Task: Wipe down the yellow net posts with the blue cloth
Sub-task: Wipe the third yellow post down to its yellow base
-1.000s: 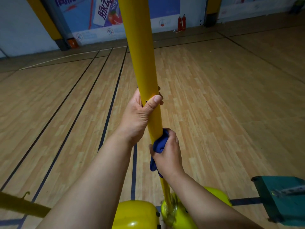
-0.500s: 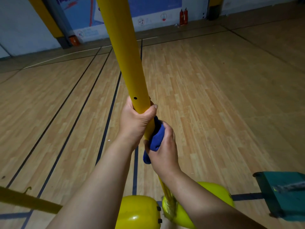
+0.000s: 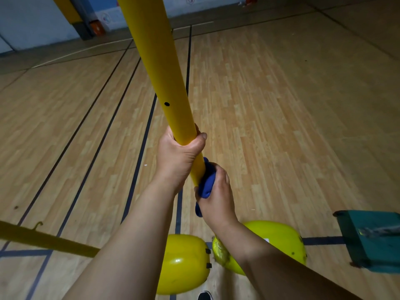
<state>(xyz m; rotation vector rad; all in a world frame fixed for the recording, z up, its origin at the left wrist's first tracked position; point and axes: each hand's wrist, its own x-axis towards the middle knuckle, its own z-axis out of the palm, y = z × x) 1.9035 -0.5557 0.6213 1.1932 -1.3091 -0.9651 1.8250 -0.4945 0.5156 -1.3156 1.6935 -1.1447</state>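
Post (image 3: 161,68) rises from the yellow base, tilted up and to the left in the head view, one small dark hole in its side above the hands. Left hand (image 3: 180,158) is clenched round the post, thumb across the near face, steadying it. Right hand (image 3: 216,195) sits just below the left on the same post, fingers curled round the cloth (image 3: 206,184) and pressing it against the right side of the shaft; a tail of cloth hangs out below the palm. The two hands are nearly touching. Base (image 3: 279,239), made of rounded yellow weights, lies on the floor (image 3: 281,105) directly below the hands; the lowest stretch of post is hidden behind the right forearm. A second yellow bar (image 3: 43,241) runs off to the left of the base, with a small hook on it. A green box (image 3: 372,239) stands to the right of the base. Step in hand, as I judge it: wiping the lower shaft, cloth bunched at a single spot. Most of the post above the left hand looks unwiped from here, though I cannot tell clean from dirty in this light. Next move calls for sliding the cloth along the shaft with firm wrap-round pressure; going upward, the left hand must shift first, since it blocks that path.
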